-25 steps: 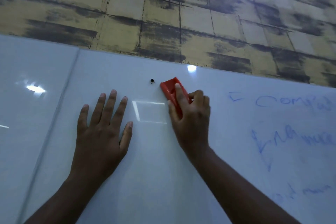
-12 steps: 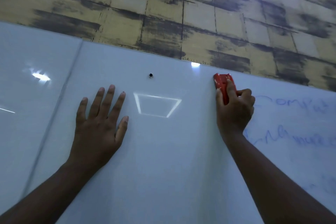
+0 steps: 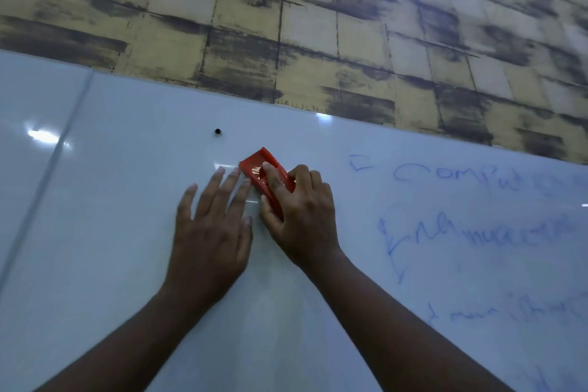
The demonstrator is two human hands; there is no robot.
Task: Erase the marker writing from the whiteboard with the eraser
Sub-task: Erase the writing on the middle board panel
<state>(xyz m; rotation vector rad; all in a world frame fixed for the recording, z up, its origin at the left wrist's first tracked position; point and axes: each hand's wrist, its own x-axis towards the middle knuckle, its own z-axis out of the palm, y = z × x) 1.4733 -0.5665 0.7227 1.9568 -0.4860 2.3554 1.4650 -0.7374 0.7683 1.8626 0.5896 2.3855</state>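
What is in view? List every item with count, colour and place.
whiteboard: one, white, fills the lower part of the view
marker writing: several faint lines, blue, right part of the board
eraser: one, red, pressed on the board near its top middle
dark round spot: one, black, on the board above and left of the eraser
tiled wall: yellow with dark streaks, above the board
left hand: flat on the board, fingers spread
right hand: gripping the eraser

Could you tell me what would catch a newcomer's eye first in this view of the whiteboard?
Probably the red eraser, pressed to the whiteboard near its top edge under the right hand, with the left hand flat on the board right beside it. Next, the faint blue marker writing still covering the board's right side.
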